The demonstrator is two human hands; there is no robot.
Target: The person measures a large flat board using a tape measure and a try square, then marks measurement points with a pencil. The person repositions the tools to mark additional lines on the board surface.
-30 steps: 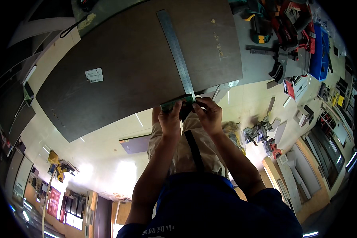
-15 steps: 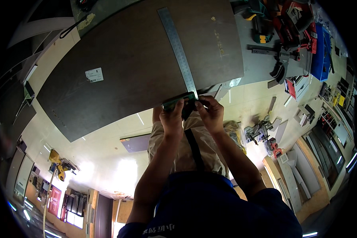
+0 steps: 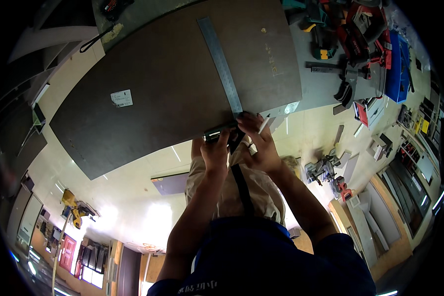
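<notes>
A steel-bladed square (image 3: pixel 221 69) lies across a large dark brown board (image 3: pixel 153 74), its blade pointing away from me. My left hand (image 3: pixel 215 152) is closed on the square's dark stock at the board's near edge, thumb on top. My right hand (image 3: pixel 260 147) is closed beside it at the base of the blade, its fingertips on or close to the board. A thin pen-like stick (image 3: pixel 264 124) with a whitish shaft juts out between the right fingers; its tip is hidden. A white label (image 3: pixel 121 98) is stuck on the board at left.
On the grey bench (image 3: pixel 320 86) to the right lie red and green power tools (image 3: pixel 355 39) and a dark clamp-like tool (image 3: pixel 348 79). A blue bin (image 3: pixel 397 66) stands at its far right. A black-and-red tool (image 3: pixel 114 7) with a strap sits at the back left.
My right hand has turned and come round the blade's base, and the pen-like stick now shows as whitish in its fingers. My left hand keeps its hold on the square's stock.
</notes>
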